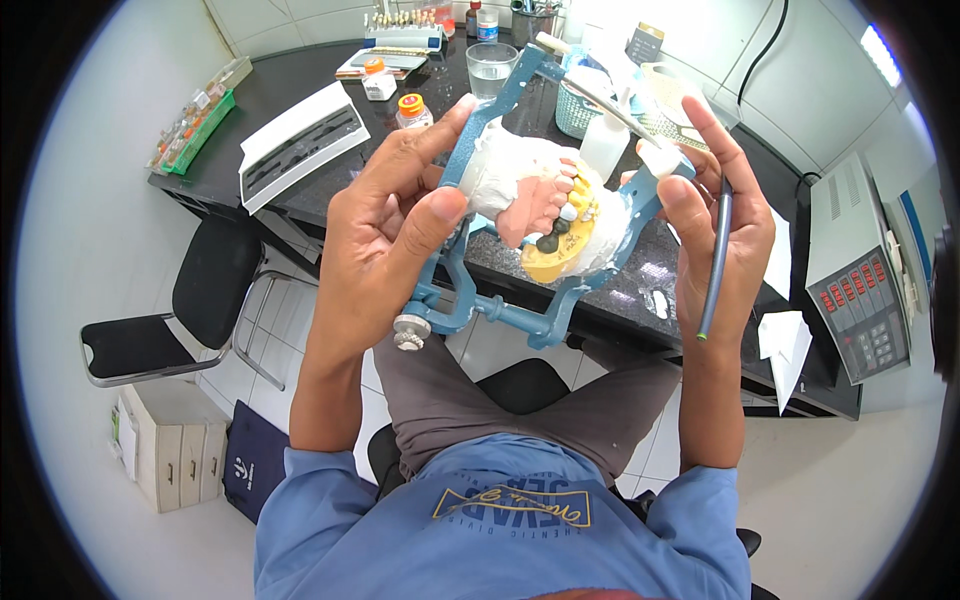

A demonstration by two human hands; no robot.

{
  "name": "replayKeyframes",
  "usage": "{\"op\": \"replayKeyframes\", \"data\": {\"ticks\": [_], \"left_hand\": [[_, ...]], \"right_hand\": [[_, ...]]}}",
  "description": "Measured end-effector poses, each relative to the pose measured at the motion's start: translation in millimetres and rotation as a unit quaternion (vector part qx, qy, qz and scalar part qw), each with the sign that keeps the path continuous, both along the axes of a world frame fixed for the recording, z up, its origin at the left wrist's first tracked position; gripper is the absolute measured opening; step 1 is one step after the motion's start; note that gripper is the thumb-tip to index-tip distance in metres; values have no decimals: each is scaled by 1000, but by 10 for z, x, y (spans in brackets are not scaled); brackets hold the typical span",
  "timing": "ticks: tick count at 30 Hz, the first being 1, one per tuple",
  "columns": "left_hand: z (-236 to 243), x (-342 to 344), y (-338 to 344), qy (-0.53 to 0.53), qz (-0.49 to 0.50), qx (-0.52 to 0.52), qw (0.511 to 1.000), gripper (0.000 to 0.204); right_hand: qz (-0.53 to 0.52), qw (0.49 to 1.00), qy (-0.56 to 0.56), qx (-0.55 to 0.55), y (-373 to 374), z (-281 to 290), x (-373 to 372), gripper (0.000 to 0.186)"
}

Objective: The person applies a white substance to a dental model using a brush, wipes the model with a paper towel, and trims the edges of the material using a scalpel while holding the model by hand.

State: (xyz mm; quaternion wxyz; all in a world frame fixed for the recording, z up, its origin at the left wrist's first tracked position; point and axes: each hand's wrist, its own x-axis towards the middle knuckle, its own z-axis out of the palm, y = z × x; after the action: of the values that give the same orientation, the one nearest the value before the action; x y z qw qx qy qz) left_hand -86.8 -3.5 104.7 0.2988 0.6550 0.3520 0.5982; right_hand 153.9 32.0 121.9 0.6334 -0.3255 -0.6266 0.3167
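A blue dental articulator (460, 290) is held up over the near edge of the dark table, tilted between both hands. My left hand (385, 215) is closed on its left arm, thumb in front. On the other side my right hand (728, 235) pinches the right arm, with the index finger raised. A slim dark stick (716, 265) lies across the right palm. Inside the frame, a white plaster cast (515, 160) carries pink gum and pale teeth (542, 205). Facing it is a yellow tooth cast (555, 262) with dark and pale crowns. A whitish rod (600, 97) crosses the top.
On the dark table (440, 165) stand orange-capped jars (412, 108), a glass of water (492, 70), a white squeeze bottle (605, 145), a mesh basket (578, 108) and a white tray (303, 145). A control box (855, 270) stands right; a black chair (215, 280) left.
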Motion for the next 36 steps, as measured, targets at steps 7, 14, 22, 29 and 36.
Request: {"op": "replayKeyframes", "data": {"ticks": [7, 14, 22, 29, 36], "left_hand": [[31, 57, -42, -26, -6, 9, 1000, 56], [120, 73, -90, -12, -21, 9, 1000, 60], [206, 175, -161, -13, 13, -16, 1000, 84], [236, 214, -162, -14, 9, -5, 1000, 86], [235, 206, -156, -9, 1, -18, 1000, 85]], "right_hand": [[9, 1000, 7, -10, -13, -4, 23, 61], [49, 995, 77, -51, -5, -81, 43, 61], [67, 991, 102, -57, -2, -146, 96, 65], [64, 992, 99, -49, -10, -138, 120, 66], [52, 992, 102, -51, -12, -137, 121, 65]]}}
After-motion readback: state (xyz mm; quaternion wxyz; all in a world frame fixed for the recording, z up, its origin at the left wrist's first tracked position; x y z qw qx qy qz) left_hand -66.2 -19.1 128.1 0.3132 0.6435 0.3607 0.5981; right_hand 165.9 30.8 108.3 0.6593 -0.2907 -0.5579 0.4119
